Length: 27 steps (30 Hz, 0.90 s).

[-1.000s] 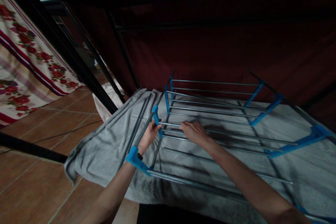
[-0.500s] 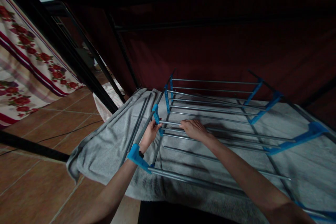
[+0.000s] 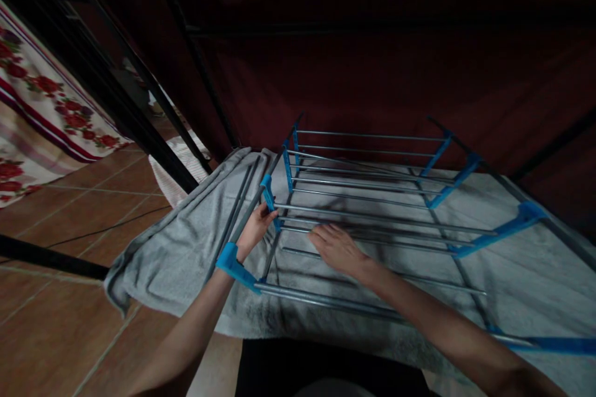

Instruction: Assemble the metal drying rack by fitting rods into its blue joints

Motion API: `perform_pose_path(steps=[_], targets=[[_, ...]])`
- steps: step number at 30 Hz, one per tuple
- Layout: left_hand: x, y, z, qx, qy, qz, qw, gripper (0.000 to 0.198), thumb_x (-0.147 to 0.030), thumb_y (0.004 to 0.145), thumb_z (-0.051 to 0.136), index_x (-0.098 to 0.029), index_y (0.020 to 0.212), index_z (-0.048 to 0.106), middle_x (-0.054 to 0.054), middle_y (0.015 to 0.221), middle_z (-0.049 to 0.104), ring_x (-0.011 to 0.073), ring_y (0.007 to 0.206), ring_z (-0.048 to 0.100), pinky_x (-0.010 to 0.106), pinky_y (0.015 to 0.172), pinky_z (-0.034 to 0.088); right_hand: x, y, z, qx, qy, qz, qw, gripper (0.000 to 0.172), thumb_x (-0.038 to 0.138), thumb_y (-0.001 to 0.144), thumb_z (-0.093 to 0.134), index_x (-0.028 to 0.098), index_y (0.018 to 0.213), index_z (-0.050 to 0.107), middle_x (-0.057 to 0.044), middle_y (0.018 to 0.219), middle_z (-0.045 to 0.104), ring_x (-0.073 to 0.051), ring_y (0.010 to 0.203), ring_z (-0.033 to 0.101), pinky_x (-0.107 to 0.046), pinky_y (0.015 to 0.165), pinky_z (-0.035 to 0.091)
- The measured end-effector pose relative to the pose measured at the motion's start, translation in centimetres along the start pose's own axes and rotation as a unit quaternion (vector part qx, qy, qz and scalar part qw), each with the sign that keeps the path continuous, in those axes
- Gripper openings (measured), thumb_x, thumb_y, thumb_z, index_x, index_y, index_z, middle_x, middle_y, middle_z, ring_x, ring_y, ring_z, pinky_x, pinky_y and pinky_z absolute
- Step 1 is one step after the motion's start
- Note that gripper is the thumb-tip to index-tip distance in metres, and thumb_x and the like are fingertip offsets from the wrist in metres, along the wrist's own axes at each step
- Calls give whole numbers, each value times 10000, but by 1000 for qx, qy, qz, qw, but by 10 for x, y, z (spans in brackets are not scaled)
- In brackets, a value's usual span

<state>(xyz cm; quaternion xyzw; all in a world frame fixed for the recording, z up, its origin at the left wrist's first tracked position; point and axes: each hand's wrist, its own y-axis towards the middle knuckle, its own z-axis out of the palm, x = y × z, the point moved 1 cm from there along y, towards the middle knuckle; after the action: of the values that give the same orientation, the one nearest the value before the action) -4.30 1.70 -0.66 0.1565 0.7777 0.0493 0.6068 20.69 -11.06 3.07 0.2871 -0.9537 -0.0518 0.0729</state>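
Observation:
A rack of metal rods with blue plastic end brackets lies across a grey blanket point(image 3: 186, 242). My left hand point(image 3: 256, 225) is closed around a blue bracket point(image 3: 268, 193) on the rack's left side, its thumb toward the rod ends. My right hand point(image 3: 336, 249) curls over a metal rod point(image 3: 294, 230) in the middle of the rack; its fingertips are partly hidden. Just behind it, an upper rod point(image 3: 372, 217) runs between the left and right brackets. At the near left corner, another blue bracket point(image 3: 237, 268) crosses my left forearm.
Two loose dark rods point(image 3: 235, 211) lie on the blanket left of the rack. A black metal post point(image 3: 100, 80) and a low black bar point(image 3: 51, 256) stand on the left, over a tiled floor point(image 3: 51, 310). Dark red cloth point(image 3: 354, 80) hangs behind.
My right hand has shifted from the upper rod down to a lower, nearer one. The left hand stays at the same bracket. The whole view has moved slightly.

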Motion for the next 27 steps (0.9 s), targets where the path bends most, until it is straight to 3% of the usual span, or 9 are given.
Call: perform_pose_path(steps=[3, 7, 12, 16, 19, 22, 27], targets=[[3, -3, -1, 4, -14, -9, 1000, 491, -458, 716, 805, -187, 1108, 686, 93, 1135, 740, 284, 1066, 678, 407, 991, 544, 0, -24, 35, 93, 10, 42, 995, 302, 213, 1043, 414, 168, 1218, 656, -116, 1230, 667, -236, 1140, 621, -370, 1034, 472], [7, -11, 0, -2, -13, -13, 1000, 544, -415, 738, 780, -197, 1221, 659, 98, 1166, 733, 290, 1078, 689, 431, 993, 550, -11, -33, 72, 150, 38, 123, 980, 348, 248, 995, 524, 124, 1304, 625, -165, 1355, 626, -273, 1212, 621, -385, 1029, 501], [8, -20, -6, -16, -15, -25, 999, 581, -404, 776, 721, -183, 1305, 625, 130, 1229, 711, 297, 1188, 655, 445, 1030, 533, -11, -27, 78, 148, 74, 126, 978, 413, 81, 981, 393, 158, 1315, 624, -155, 1347, 652, -242, 1184, 657, -362, 966, 517], [4, -23, -17, -38, -9, -40, 998, 625, -412, 805, 713, -179, 1372, 593, 149, 1303, 681, 298, 1251, 626, 473, 1095, 495, -3, -28, 57, 149, 107, 112, 977, 366, 142, 1027, 339, 163, 1280, 602, -140, 1287, 671, -223, 1056, 707, -342, 872, 526], [-2, -21, -25, -64, -10, -38, 997, 591, -433, 812, 724, -185, 1339, 628, 149, 1292, 690, 304, 1223, 645, 501, 1120, 483, 1, -30, 28, 143, 107, 101, 979, 352, 248, 1072, 285, 168, 1218, 594, -113, 1186, 700, -236, 996, 715, -341, 821, 521], [-11, -15, -28, -77, 3, -22, 997, 554, -465, 821, 735, -211, 1307, 662, 122, 1284, 703, 299, 1211, 654, 499, 1142, 473, 3, -27, -8, 110, 102, 108, 983, 352, 327, 1090, 282, 211, 1212, 592, -82, 1147, 718, -236, 1010, 710, -319, 813, 501], [-28, -4, -20, -91, -42, -30, 994, 686, -510, 740, 782, -212, 1342, 642, 121, 1290, 701, 314, 1156, 676, 506, 1072, 537, 0, -8, -57, 36, 57, 151, 986, 345, 371, 1095, 303, 265, 1194, 616, -53, 1199, 712, -220, 1029, 703, -304, 816, 483]])
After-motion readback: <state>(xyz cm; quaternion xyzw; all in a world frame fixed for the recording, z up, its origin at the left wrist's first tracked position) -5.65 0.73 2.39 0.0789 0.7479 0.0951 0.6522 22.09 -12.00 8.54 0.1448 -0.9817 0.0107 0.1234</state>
